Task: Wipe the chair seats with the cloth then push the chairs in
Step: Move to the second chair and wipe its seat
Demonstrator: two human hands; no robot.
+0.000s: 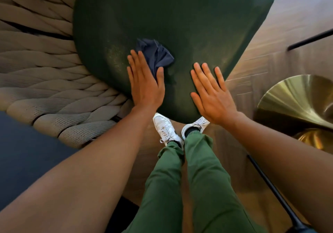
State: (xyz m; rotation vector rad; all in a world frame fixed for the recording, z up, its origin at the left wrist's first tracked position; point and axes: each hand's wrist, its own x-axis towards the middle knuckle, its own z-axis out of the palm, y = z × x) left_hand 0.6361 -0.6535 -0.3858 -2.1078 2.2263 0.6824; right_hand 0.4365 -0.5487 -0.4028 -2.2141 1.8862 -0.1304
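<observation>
A dark green chair seat [180, 25] fills the upper middle of the head view. A crumpled dark blue cloth [155, 54] lies on its near part. My left hand [146, 83] lies flat on the seat with straight fingers pressing the cloth's near edge. My right hand [210, 90] lies flat and spread on the seat's near right edge, apart from the cloth and holding nothing.
A beige woven backrest [45, 78] curves round the seat's left side. A brass table base [297, 103] stands on the wooden floor [288, 13] at right, with thin black legs [310, 40] nearby. My green-trousered legs and white shoes [165, 128] stand at the seat's front.
</observation>
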